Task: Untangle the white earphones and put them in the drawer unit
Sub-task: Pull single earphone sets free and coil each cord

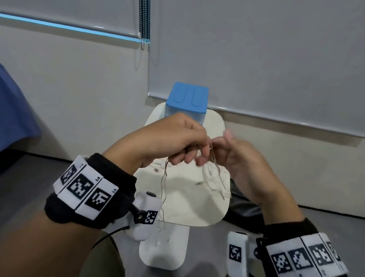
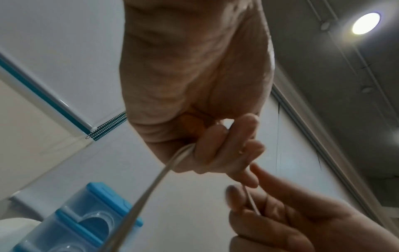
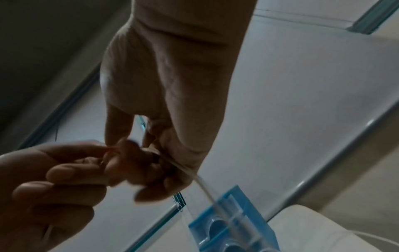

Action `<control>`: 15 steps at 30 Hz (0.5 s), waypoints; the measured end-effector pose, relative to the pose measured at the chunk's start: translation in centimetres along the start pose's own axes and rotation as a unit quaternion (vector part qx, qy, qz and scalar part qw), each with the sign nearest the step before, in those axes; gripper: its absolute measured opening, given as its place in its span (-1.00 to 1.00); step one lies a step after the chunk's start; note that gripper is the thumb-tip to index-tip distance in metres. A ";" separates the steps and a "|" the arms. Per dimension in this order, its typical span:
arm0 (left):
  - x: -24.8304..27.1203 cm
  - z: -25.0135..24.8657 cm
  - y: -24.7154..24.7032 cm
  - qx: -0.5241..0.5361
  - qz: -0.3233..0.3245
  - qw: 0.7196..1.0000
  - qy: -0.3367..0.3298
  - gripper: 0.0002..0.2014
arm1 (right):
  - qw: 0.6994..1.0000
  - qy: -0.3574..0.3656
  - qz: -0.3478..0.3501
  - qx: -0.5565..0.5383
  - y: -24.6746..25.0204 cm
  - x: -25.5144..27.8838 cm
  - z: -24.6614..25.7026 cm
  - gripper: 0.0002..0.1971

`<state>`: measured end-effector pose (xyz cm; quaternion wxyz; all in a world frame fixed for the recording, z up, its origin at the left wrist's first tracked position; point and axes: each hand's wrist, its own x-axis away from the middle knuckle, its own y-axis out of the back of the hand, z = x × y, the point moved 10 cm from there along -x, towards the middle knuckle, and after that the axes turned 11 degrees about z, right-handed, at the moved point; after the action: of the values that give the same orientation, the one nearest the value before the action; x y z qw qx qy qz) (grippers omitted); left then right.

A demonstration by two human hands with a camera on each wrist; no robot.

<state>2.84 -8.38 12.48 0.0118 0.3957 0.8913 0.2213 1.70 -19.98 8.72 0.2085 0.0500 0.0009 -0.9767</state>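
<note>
Both hands are holding the tangled white earphones point(image 1: 209, 172) in the air above the cream counter point(image 1: 185, 205).

The cable is dangling in loose loops toward the counter, at 6 o'clock from the blue drawer unit point(image 1: 187, 102). The left hand point(image 1: 172, 139) is gripping a bundle of strands with curled fingers point(image 2: 215, 146); the right hand point(image 1: 238, 161), blurred, is pinching a strand at 3 o'clock from it. Marker-printed black wristbands point(image 1: 87, 191) are wrapping both wrists.
</note>
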 end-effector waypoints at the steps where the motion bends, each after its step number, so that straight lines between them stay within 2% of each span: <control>1: 0.1 0.0 0.4 0.003 -0.007 1.000 -0.003 -0.69 | 0.999 0.002 0.029 0.026 -1.1 -0.2 0.7 -0.54; 3: 0.5 0.3 1.5 0.011 -0.023 1.000 -0.011 -0.69 | 0.998 0.005 0.010 0.060 -0.9 -0.3 1.6 -0.66; 6: 1.5 1.0 2.9 0.010 -0.040 0.999 -0.025 -0.71 | 0.991 0.033 -0.062 0.116 0.8 0.5 3.6 -0.64; 9: 1.9 1.6 3.4 -0.002 -0.042 0.999 -0.029 -0.77 | 0.961 0.064 -0.094 0.252 1.2 1.6 6.2 -0.66; 11: 1.9 1.6 3.6 0.000 -0.049 0.998 -0.031 -0.80 | 0.955 0.059 -0.087 0.279 0.8 1.9 6.9 -0.68; 15: 1.8 0.8 3.7 0.030 -0.051 0.997 -0.049 -0.84 | 0.980 0.012 -0.009 0.196 -0.2 1.3 5.9 -0.76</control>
<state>4.34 -4.62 13.51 0.0550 0.3606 0.9147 0.1738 -0.13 -20.43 14.43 0.1860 0.1017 -0.1879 -0.9590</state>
